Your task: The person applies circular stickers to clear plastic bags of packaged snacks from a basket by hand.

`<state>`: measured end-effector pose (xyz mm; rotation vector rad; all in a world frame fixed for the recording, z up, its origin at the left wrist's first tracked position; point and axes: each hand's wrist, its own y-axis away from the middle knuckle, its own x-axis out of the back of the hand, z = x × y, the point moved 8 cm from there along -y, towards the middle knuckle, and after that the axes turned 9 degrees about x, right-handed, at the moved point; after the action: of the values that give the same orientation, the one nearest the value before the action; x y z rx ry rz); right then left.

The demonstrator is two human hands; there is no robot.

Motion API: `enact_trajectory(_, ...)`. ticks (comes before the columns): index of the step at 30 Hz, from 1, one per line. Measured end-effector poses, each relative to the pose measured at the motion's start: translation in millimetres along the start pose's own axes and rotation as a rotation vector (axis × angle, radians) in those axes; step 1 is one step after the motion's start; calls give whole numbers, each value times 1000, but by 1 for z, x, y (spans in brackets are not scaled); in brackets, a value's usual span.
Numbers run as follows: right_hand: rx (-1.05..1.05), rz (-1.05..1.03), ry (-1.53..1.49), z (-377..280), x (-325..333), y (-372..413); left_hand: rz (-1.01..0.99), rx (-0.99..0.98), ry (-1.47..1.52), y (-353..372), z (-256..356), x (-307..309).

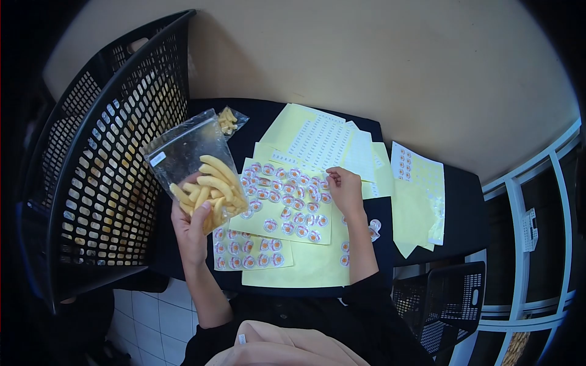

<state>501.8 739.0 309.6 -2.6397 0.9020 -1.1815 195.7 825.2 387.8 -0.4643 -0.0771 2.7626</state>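
In my left hand (194,229) is a clear zip bag (182,141) of pale yellow, curved stick snacks (215,183), gripped near its lower left edge and tilted. A small white label (158,158) sits below its zip strip. My right hand (342,186) is at the upper right edge of a yellow sheet of round stickers (253,224), fingers pinched together. Whether a sticker is between those fingertips is too small to tell. A second sticker sheet (235,268) lies partly under the first, and a larger yellow sheet (293,277) is below both.
A tall black perforated basket (104,152) holding bagged goods stands at left. Another small snack bag (228,121) lies on the dark table (259,113). Printed white sheets (320,137) are at the back, another sticker sheet (418,189) at right. A second black basket (442,299) stands lower right.
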Motion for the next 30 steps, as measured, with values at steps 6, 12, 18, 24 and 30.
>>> enact_trajectory(6, 115, 94, 132, -6, 14, -1, -83, 44, -18, -4, -5, -21)
enact_trajectory(12, 334, 423, -154, -103, 66, 14, -222, 138, -24, 2, -14, -47)
enact_trajectory(18, 987, 446, 98, -214, 69, 59, -339, 168, 12, 13, -14, -77)
enact_trajectory(24, 1100, 379, 176, -218, 48, 71, -380, 154, -72, 20, -15, -80)
enact_trajectory(30, 1019, 228, 176, -216, 37, 62, -386, 141, -61, 23, -12, -80)
